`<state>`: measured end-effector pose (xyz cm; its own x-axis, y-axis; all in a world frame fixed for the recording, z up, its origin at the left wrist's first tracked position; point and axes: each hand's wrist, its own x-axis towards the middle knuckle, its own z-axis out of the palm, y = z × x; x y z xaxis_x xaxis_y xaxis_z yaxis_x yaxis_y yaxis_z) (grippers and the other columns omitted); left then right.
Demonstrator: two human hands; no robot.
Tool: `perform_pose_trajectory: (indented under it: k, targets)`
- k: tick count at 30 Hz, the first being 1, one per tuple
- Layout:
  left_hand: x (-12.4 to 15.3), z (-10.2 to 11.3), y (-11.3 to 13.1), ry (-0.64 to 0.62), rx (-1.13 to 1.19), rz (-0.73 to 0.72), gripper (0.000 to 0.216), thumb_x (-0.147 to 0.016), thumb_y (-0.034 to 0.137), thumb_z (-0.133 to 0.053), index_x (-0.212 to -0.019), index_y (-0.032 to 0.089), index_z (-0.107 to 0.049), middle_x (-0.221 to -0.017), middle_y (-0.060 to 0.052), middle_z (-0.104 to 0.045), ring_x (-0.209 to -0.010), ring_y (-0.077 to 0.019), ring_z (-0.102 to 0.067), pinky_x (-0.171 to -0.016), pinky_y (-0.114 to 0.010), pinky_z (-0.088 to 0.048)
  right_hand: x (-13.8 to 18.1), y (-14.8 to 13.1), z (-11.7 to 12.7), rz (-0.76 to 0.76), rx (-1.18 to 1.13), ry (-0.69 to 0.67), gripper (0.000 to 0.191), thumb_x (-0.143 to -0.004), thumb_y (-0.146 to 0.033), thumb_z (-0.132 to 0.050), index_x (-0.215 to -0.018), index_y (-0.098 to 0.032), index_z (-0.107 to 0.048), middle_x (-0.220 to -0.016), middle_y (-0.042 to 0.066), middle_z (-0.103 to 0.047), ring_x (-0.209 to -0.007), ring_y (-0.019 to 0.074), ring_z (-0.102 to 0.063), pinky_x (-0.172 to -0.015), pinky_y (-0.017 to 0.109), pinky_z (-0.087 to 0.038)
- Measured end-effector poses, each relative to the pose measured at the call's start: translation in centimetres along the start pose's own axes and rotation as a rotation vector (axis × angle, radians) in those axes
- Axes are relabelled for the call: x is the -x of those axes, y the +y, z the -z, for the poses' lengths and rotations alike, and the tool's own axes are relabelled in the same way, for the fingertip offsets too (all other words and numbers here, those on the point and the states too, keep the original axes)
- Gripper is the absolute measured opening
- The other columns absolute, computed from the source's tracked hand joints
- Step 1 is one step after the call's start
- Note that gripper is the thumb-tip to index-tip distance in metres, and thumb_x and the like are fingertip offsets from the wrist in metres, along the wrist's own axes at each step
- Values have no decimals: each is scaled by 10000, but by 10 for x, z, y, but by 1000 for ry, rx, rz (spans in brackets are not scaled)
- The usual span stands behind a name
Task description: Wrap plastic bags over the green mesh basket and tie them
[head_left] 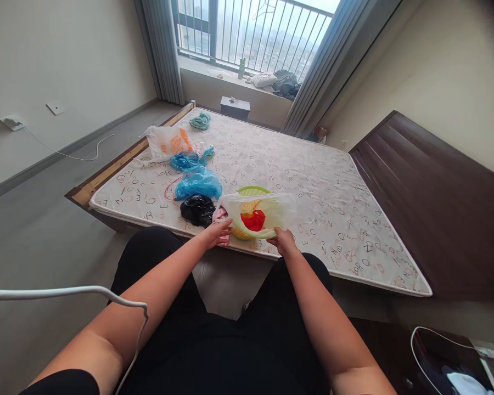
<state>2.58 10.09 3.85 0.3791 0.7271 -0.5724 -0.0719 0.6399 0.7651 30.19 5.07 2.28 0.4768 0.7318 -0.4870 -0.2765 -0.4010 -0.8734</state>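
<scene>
A clear plastic bag (271,211) with a red print lies over a green and yellow basket (253,192) at the near edge of the mattress (313,175). My left hand (218,231) pinches the bag's left edge. My right hand (283,240) grips its near right edge. I sit facing the bed with both arms stretched forward.
A black bag (197,209), two blue bags (197,182) and a white and orange bag (167,141) lie to the left on the mattress. A teal bundle (200,120) sits at the far edge. A dark headboard (432,197) stands on the right, a small stool (235,106) by the window.
</scene>
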Motion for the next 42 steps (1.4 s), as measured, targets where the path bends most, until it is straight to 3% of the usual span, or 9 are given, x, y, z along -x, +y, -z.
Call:
perform_pose_trajectory:
  k: [6,10,13,18,22,27,30,35,42]
  targets:
    - [-10,-5,1,239,-37,-138,348,-882,473,-703,-1079,188,-670,-1176,-113,-714,-1052,-249,-693,-766,-308,-553,11,4,-11,-43,-56,19,232,-843,-172,-601,-1071,-170,-559,-840,37,-708,-638,174,-731,-561,293,-647]
    - [-2,-5,15,431,-160,-536,296,-932,427,-599,-940,157,-719,-1039,-95,-750,-1079,-263,-673,-929,-337,-532,15,2,-15,-13,-33,151,171,-844,-221,-604,-1002,-179,-555,-860,34,-692,-677,157,-716,-498,218,-583]
    - [9,-6,23,444,-153,-766,311,-932,427,-585,-986,166,-745,-1076,-75,-760,-1158,-259,-649,-1045,-344,-491,13,-4,-11,26,138,286,127,-823,-267,-619,-913,-178,-603,-825,44,-687,-701,156,-679,-412,168,-469]
    - [11,-8,27,430,19,-679,404,-975,481,-521,-967,150,-752,-1042,-91,-766,-1125,-273,-684,-1012,-363,-535,14,-8,-2,-49,205,156,129,-794,-254,-623,-882,-171,-667,-822,59,-714,-705,167,-675,-459,194,-498]
    - [7,-10,29,310,121,-660,534,-1047,542,-380,-1237,171,-714,-1168,-105,-743,-1261,-255,-632,-1045,-367,-528,18,-8,2,-43,213,69,205,-837,-338,-633,-956,-177,-678,-895,82,-728,-716,176,-682,-490,221,-529]
    - [13,-12,34,271,56,-736,692,-1015,703,-349,-1557,288,-463,-1477,-99,-588,-1451,-241,-477,-1105,-350,-472,16,-14,8,-49,223,111,184,-857,-329,-602,-983,-195,-606,-893,58,-694,-706,167,-690,-525,226,-537]
    - [13,-14,34,193,115,-747,786,-961,758,-424,-1614,328,-344,-1594,-94,-468,-1416,-257,-517,-1069,-354,-498,12,-19,14,56,325,248,238,-829,-318,-610,-1035,-213,-550,-969,61,-671,-788,197,-704,-624,287,-589]
    - [1,-21,30,168,12,-552,713,-901,665,-612,-1445,206,-572,-1390,-129,-650,-1243,-265,-640,-900,-292,-556,3,-21,16,303,477,490,457,-771,-270,-649,-1201,-209,-507,-1326,130,-570,-1253,247,-579,-1053,333,-506]
    - [-3,-24,29,225,74,-547,432,-859,531,-683,-1099,176,-738,-1147,-92,-743,-1083,-219,-684,-788,-257,-549,-15,-33,28,287,307,536,542,-904,-395,-533,-1387,-211,-368,-1338,120,-545,-1190,196,-614,-935,302,-558]
